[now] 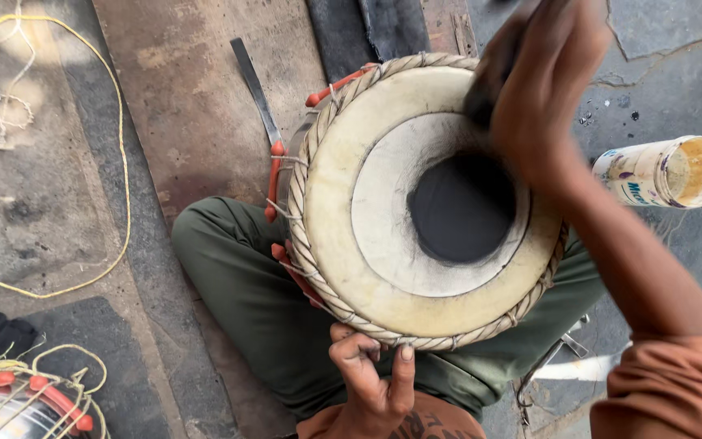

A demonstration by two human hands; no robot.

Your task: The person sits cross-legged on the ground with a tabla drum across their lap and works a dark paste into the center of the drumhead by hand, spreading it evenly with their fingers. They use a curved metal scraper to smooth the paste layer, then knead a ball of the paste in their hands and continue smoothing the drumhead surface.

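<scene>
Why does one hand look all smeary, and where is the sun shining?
Head view: the right hand over the drum is motion-blurred; the left hand at the rim is sharp; bright sunlight washes out the floor top left.

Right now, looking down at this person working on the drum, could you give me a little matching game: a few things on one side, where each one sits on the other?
Things:
1. left hand
2. right hand
3. open can
4. yellow cord

Places:
A. looped on the floor, far left
B. lying on its side, right of the drum
C. gripping the drum's near rim
D. above the drum's far edge, blurred, around a dark object

Pairs: 1-C, 2-D, 3-B, 4-A
</scene>
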